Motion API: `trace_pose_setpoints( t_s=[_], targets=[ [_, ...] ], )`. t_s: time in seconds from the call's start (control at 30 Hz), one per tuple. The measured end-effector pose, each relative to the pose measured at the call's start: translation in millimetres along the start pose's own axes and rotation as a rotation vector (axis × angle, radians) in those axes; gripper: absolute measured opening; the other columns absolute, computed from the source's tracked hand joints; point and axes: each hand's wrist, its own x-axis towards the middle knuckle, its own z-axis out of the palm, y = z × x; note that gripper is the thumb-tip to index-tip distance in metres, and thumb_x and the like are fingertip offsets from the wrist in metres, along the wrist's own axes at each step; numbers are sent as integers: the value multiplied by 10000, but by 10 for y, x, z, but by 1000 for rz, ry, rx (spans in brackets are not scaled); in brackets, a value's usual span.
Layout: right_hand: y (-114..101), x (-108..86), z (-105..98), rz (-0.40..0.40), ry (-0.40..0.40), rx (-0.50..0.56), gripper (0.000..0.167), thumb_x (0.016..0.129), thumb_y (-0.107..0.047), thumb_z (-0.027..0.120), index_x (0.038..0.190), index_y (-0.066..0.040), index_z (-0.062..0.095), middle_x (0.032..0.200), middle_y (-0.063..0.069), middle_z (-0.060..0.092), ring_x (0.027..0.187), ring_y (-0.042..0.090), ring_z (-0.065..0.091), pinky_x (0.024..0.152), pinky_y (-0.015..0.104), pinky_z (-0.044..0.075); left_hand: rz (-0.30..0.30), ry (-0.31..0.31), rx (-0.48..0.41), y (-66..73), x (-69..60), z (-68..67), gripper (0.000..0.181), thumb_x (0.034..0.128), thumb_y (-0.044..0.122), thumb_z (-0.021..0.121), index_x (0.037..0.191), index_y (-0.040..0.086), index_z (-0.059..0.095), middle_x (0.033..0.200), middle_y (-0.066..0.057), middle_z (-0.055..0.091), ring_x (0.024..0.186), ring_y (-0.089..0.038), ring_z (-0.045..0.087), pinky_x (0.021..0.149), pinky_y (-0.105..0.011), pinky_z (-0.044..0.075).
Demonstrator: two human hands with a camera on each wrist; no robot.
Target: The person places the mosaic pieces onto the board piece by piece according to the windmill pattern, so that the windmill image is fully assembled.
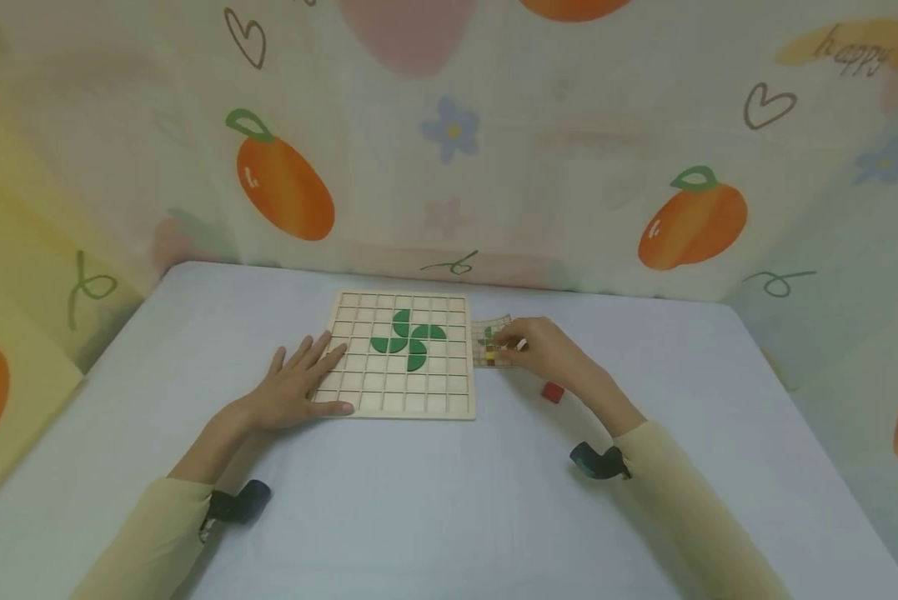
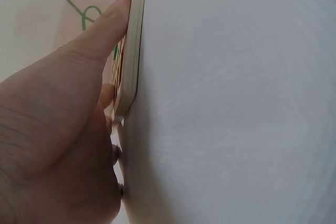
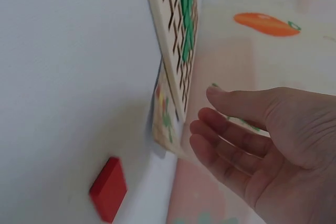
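Note:
A wooden grid board (image 1: 452, 402) lies on the table with several green quarter-round pieces (image 1: 398, 343) forming a pinwheel near its middle. The left hand (image 1: 287, 396) rests at its left side with fingers spread; in the left wrist view the thumb of this hand (image 2: 58, 103) lies on the board (image 2: 133, 51). A patterned card (image 1: 480, 356) sits against the board's right edge, partly hidden by the right hand (image 1: 549, 350). In the right wrist view that hand (image 3: 278, 140) has its thumb and bent fingers apart, nothing visible between them, near the card (image 3: 161, 121).
A red block (image 1: 552, 392) lies on the white tabletop (image 1: 418, 500), nearer the person than the right hand; it also shows in the right wrist view (image 3: 109, 188). Behind the table hangs a cloth (image 1: 554, 208) printed with oranges and flowers.

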Motion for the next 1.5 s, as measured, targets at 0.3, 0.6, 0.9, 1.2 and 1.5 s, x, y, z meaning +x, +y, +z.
trace_pose_setpoints(
  t_s=[0.3, 0.6, 0.9, 1.2, 1.5],
  targets=[
    [130, -221, -60, 110, -54, -29, 251, 894, -74, 707, 1142, -42, 713, 1106, 91, 690, 982, 260, 660, 836, 392, 557, -16, -8, -6, 12, -2, -21, 992, 850, 596, 654, 1563, 72, 206, 1623, -223, 25, 1466, -468, -42, 1105, -667, -104],
    [205, -402, -72, 179, -89, -46, 283, 887, -84, 712, 1166, -40, 701, 1134, 124, 671, 983, 268, 654, 792, 372, 559, 12, 25, -26, -11, 4, 1, 991, 834, 571, 684, 1549, 47, 240, 1613, -245, 62, 1459, -488, -18, 1100, -672, -104],
    [293, -578, -58, 115, -102, -34, 311, 841, -46, 755, 1145, -7, 702, 1116, 102, 702, 1064, 303, 633, 914, 466, 513, -12, 5, 3, -19, 22, 13, 997, 839, 601, 660, 1560, 74, 217, 1623, -223, 43, 1466, -469, -29, 1107, -662, -106],
    [415, -617, -35, 105, -81, -10, 282, 833, 40, 721, 1112, 1, 712, 1055, 90, 697, 968, 257, 640, 853, 418, 548, -12, -11, 11, -19, 11, 7, 988, 853, 596, 649, 1564, 74, 202, 1625, -216, 31, 1468, -464, -31, 1107, -664, -101],
    [431, -583, -78, 103, -93, -47, 270, 807, 11, 763, 1072, 30, 718, 1009, 116, 700, 895, 246, 650, 810, 397, 560, -1, 12, -4, -29, 12, 24, 987, 841, 582, 669, 1558, 70, 223, 1624, -217, 50, 1467, -469, -19, 1106, -665, -104]
  ],
)
